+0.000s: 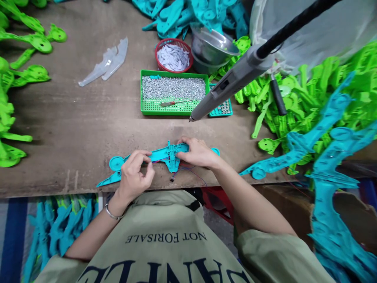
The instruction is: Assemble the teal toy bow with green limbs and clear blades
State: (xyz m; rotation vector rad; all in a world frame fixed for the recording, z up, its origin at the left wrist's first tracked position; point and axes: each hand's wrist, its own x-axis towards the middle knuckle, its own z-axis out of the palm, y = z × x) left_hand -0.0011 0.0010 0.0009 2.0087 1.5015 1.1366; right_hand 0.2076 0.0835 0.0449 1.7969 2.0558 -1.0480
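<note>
A teal plastic toy shell [165,155] lies flat near the front edge of the brown table [88,125], with thin red and blue wires [188,173] trailing from its middle. My left hand [134,175] is curled over the shell's left part, its fingers pinched together on the piece. My right hand [198,152] presses on the shell's right part, with the fingers bent over it. A grey electric screwdriver [232,82] hangs above the table, its tip pointing down just beyond the shell.
A green tray of screws [173,92] holds a small hand screwdriver. Behind it stand a red basket of white pieces [173,55] and metal bowls [213,49]. Green shells [20,78] pile at the left, green and teal ones [318,110] at the right. Clear plastic parts [106,63] lie far left.
</note>
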